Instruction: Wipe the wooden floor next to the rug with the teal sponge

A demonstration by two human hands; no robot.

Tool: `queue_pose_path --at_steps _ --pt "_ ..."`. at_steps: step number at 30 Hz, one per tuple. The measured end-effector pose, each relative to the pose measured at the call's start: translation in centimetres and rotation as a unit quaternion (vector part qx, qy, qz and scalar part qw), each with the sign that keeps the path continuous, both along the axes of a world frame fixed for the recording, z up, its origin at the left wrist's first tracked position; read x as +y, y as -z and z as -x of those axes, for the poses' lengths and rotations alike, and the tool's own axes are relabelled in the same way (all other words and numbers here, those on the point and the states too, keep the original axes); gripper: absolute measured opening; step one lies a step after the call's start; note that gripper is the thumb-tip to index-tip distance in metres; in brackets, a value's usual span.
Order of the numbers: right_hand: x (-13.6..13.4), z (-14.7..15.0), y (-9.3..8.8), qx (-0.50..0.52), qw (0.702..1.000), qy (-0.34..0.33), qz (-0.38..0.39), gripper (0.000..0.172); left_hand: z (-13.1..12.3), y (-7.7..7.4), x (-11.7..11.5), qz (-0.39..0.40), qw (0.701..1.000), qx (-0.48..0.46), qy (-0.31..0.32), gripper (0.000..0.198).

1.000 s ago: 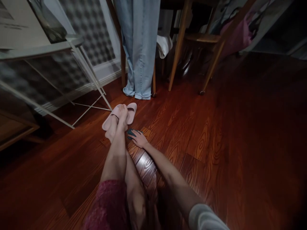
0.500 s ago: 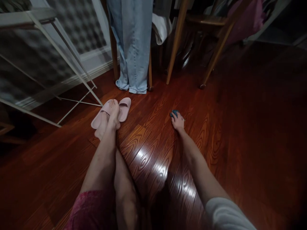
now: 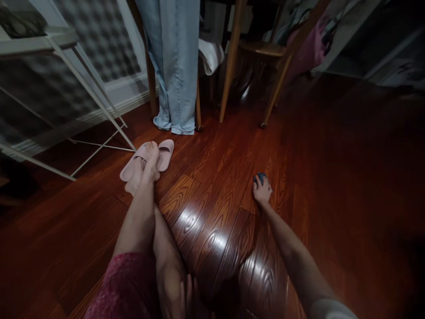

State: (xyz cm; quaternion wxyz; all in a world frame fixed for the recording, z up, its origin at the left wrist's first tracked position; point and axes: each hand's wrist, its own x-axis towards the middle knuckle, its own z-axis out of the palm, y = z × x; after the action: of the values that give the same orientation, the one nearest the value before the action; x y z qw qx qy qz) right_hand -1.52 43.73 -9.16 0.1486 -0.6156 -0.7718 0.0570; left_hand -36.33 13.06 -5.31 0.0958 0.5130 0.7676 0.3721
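Note:
My right hand (image 3: 262, 191) is pressed down on the wooden floor (image 3: 212, 177), its fingers closed over a small bunched blue cloth (image 3: 260, 178). The cloth shows past my fingertips; the rest is under the hand. At the bottom of the view a few fingers of my left hand (image 3: 186, 290) show dimly beside my knee. They look stretched out and slightly apart, with nothing visible in them; the palm is hidden.
My legs stretch forward on the left, feet by a pair of pink slippers (image 3: 165, 156). Light-blue jeans (image 3: 177, 66) hang down to the floor. Wooden chair legs (image 3: 229, 66) stand farther back. A white metal-framed stand (image 3: 89, 84) is at the left wall.
My right hand has slid the blue cloth to the right and back toward me across the floor. The view has turned a little to the right. Left-hand fingers now show beside the knee.

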Motion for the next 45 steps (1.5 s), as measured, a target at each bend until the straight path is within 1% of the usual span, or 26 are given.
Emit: queue_pose_path --at_steps 1,2,3,4,5,6,9,12,14,15,17,18,19,20,22,23,25,27,29,31,33,35,37,39,41,45 --pt "-1.5 0.6 0.1 -0.004 1.000 -0.020 -0.001 0.050 -1.6 0.9 -0.8 0.066 0.997 -0.010 0.043 0.026" --pt "-3.2 1.2 0.3 -0.008 0.999 -0.045 -0.002 0.049 -3.2 1.8 -1.6 0.121 0.989 -0.010 0.089 0.033" --pt "-5.3 1.9 0.5 -0.012 0.998 -0.068 -0.004 0.047 -4.6 2.5 -2.4 0.143 0.985 -0.013 0.090 0.017" --pt "-7.7 2.7 0.7 -0.015 0.995 -0.099 -0.006 0.046 -5.9 3.2 -3.2 0.158 0.984 -0.012 0.077 0.019" --pt "-10.4 3.5 0.9 -0.022 0.988 -0.150 -0.015 0.047 -7.1 3.9 -4.0 0.170 0.984 -0.011 0.059 0.034" --pt "-13.4 4.4 1.1 -0.023 0.980 -0.195 -0.024 0.048 -8.1 4.5 -4.7 0.177 0.984 -0.005 0.018 0.051" --pt "-23.3 7.0 1.7 -0.007 0.951 -0.308 -0.015 0.053 -10.3 5.8 -6.2 0.177 0.982 0.004 -0.066 0.074" --pt "-31.8 8.8 2.2 0.014 0.925 -0.378 0.032 0.058 -11.1 6.5 -6.5 0.161 0.982 0.009 -0.103 0.074" --pt "-35.1 9.3 2.2 0.027 0.888 -0.455 0.059 0.060 -10.7 6.5 -6.0 0.149 0.982 0.013 -0.117 0.067" --pt "-35.8 9.2 2.1 0.030 0.868 -0.492 0.069 0.060 -10.2 6.3 -5.6 0.143 0.982 0.014 -0.121 0.068" --pt "-35.1 8.5 1.9 0.031 0.841 -0.535 0.076 0.059 -8.8 5.7 -4.4 0.130 0.983 0.013 -0.125 0.079" --pt "-33.8 7.9 1.7 0.028 0.843 -0.533 0.072 0.058 -8.0 5.2 -3.6 0.123 0.984 0.012 -0.128 0.082" --pt "-32.1 7.0 1.6 0.024 0.855 -0.513 0.065 0.057 -7.1 4.6 -2.8 0.115 0.985 0.011 -0.132 0.079" --pt "-30.0 5.8 1.4 0.018 0.875 -0.480 0.054 0.056 -6.2 4.0 -1.9 0.107 0.985 0.010 -0.136 0.073" --pt "-25.4 2.8 1.3 0.003 0.925 -0.379 0.028 0.053 -4.6 2.7 -0.2 0.093 0.985 0.012 -0.144 0.057" --pt "-23.2 1.0 1.2 -0.003 0.946 -0.322 0.014 0.051 -3.9 2.1 0.7 0.086 0.985 0.012 -0.146 0.054" --pt "-19.5 -3.4 1.3 -0.008 0.979 -0.203 -0.015 0.050 -2.7 0.7 2.1 0.071 0.986 0.015 -0.147 0.063" --pt "-17.4 -7.9 1.7 -0.008 0.995 -0.090 -0.043 0.053 -1.7 -0.6 3.3 0.056 0.988 0.019 -0.145 0.075" --pt "-17.1 -11.9 2.4 -0.009 0.998 -0.009 -0.058 0.057 -0.8 -2.1 4.2 0.041 0.989 0.024 -0.140 0.073" --pt "-18.1 -14.4 3.3 -0.008 0.998 0.031 -0.061 0.061 -0.3 -3.4 4.9 0.027 0.990 0.028 -0.135 0.064" --pt "-20.1 -15.1 4.1 -0.002 0.996 0.072 -0.058 0.063 -0.3 -4.6 5.3 0.016 0.991 0.032 -0.132 0.058" --pt "-22.5 -14.2 4.8 0.009 0.992 0.114 -0.052 0.064 -0.8 -5.6 5.4 0.009 0.990 0.035 -0.134 0.057" --pt "-25.3 -12.3 5.3 0.020 0.992 0.114 -0.041 0.064 -1.7 -6.3 5.1 0.010 0.989 0.040 -0.142 0.058" --pt "-28.4 -10.1 5.9 0.023 0.998 0.056 -0.028 0.062 -2.7 -6.7 4.3 0.016 0.987 0.047 -0.152 0.060" --pt "-31.7 -7.9 6.4 0.018 0.999 -0.032 -0.018 0.058 -3.7 -6.9 2.9 0.027 0.985 0.054 -0.164 0.059" --pt "-37.2 -5.3 7.4 0.002 0.981 -0.196 0.003 0.052 -5.5 -6.8 -0.5 0.053 0.979 0.065 -0.183 0.039"
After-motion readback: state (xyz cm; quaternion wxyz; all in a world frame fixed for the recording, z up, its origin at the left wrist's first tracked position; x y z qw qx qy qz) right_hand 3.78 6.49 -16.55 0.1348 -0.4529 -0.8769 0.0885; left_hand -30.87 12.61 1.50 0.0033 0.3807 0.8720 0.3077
